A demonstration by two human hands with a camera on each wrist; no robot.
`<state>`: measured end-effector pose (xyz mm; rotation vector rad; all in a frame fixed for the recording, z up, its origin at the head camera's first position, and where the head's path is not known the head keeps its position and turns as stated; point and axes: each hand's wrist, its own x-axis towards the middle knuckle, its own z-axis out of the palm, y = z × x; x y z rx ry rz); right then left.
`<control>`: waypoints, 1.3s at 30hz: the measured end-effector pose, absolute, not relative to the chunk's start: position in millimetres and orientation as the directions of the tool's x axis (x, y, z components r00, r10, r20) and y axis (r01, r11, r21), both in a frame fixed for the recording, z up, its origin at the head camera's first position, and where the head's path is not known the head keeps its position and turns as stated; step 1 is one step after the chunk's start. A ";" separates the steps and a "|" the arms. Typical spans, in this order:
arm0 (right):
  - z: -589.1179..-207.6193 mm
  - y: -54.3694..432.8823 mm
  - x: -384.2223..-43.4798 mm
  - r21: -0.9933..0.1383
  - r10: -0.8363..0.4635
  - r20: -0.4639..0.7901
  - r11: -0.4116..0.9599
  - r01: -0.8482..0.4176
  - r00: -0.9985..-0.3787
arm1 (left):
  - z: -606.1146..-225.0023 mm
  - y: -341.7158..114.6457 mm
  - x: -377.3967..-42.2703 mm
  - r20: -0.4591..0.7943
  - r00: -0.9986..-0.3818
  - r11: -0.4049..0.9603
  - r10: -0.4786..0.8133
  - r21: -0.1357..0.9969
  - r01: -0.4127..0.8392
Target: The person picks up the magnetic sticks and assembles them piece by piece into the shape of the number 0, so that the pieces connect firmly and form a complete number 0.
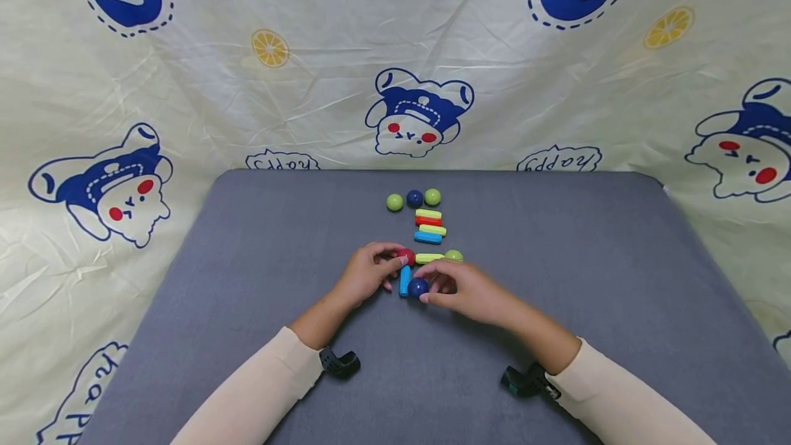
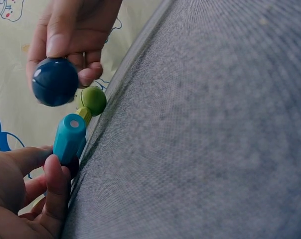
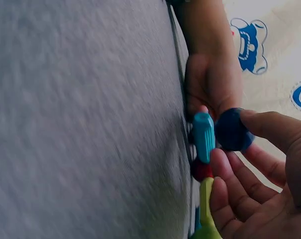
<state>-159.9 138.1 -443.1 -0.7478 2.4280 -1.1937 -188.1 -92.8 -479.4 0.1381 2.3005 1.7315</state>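
Note:
Near the middle of the table, my left hand (image 1: pixel 366 273) pinches a red ball (image 1: pixel 406 256) between thumb and fingers. A blue ribbed stick (image 1: pixel 404 282) runs from that ball toward me, and a yellow-green stick (image 1: pixel 428 258) runs right to a green ball (image 1: pixel 454 255). Thumb and fingertips of my right hand (image 1: pixel 465 289) grip a dark blue ball (image 1: pixel 418 287), close beside the blue stick's near end. In the left wrist view, a pale dot marks the end face of the blue stick (image 2: pixel 70 137). The right wrist view shows the dark blue ball (image 3: pixel 233 130) alongside that stick.
Beyond my hands lie several loose sticks: yellow (image 1: pixel 428 213), red (image 1: pixel 428 222), another yellow and blue (image 1: pixel 428 237). Farther back, a dark blue ball (image 1: pixel 415 198) sits between two green balls. The grey table (image 1: pixel 296 225) ends at a printed cloth backdrop.

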 end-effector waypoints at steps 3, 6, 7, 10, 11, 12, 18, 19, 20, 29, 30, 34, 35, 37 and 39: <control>-446.6 133.3 -156.5 -0.806 -0.630 -0.086 0.499 -0.318 -0.772 | -479.5 -92.9 -187.7 -0.147 -0.962 0.282 0.231 0.956 -0.078; -450.4 128.9 -154.3 -0.797 -0.652 -0.099 0.505 -0.332 -0.752 | -479.5 -92.9 -187.4 -0.150 -0.961 0.274 0.234 0.958 -0.083; -451.3 127.6 -153.7 -0.789 -0.656 -0.098 0.510 -0.344 -0.748 | -479.5 -92.9 -187.3 -0.149 -0.961 0.273 0.234 0.959 -0.082; -455.4 125.6 -152.4 -0.752 -0.667 -0.073 0.526 -0.398 -0.741 | -480.2 -92.9 -187.4 -0.145 -0.962 0.271 0.232 0.959 -0.079; -456.4 125.1 -152.0 -0.742 -0.671 -0.064 0.527 -0.415 -0.739 | -480.8 -92.9 -187.6 -0.143 -0.962 0.270 0.231 0.960 -0.077; -457.0 124.6 -151.6 -0.733 -0.673 -0.060 0.531 -0.425 -0.737 | -481.2 -92.9 -187.8 -0.140 -0.963 0.271 0.232 0.960 -0.074; -456.2 121.3 -150.7 -0.720 -0.680 -0.058 0.536 -0.442 -0.731 | -482.7 -92.7 -188.8 -0.128 -0.964 0.268 0.233 0.961 -0.063; -455.7 120.8 -150.8 -0.718 -0.683 -0.056 0.535 -0.446 -0.729 | -482.7 -92.8 -189.0 -0.130 -0.964 0.266 0.233 0.962 -0.065; -454.9 120.0 -151.0 -0.715 -0.684 -0.058 0.537 -0.448 -0.728 | -483.0 -92.9 -189.3 -0.129 -0.964 0.267 0.234 0.962 -0.065; -452.5 117.2 -152.2 -0.696 -0.683 -0.067 0.554 -0.457 -0.727 | -481.8 -92.7 -190.0 -0.128 -0.964 0.267 0.231 0.961 -0.063; -452.7 117.1 -152.4 -0.694 -0.683 -0.069 0.556 -0.457 -0.727 | -481.5 -92.7 -189.9 -0.127 -0.965 0.267 0.231 0.962 -0.063; -454.0 117.7 -152.3 -0.690 -0.683 -0.069 0.559 -0.460 -0.727 | -481.2 -92.5 -189.6 -0.129 -0.964 0.262 0.231 0.963 -0.066; -454.3 117.9 -152.3 -0.690 -0.682 -0.067 0.559 -0.460 -0.728 | -481.2 -92.5 -189.7 -0.129 -0.964 0.260 0.231 0.963 -0.067; -454.7 118.7 -152.0 -0.692 -0.682 -0.059 0.554 -0.463 -0.729 | -481.6 -92.5 -190.0 -0.132 -0.964 0.255 0.231 0.964 -0.071; -454.6 119.1 -151.7 -0.694 -0.682 -0.050 0.549 -0.466 -0.730 | -481.3 -92.4 -189.8 -0.137 -0.964 0.257 0.229 0.963 -0.076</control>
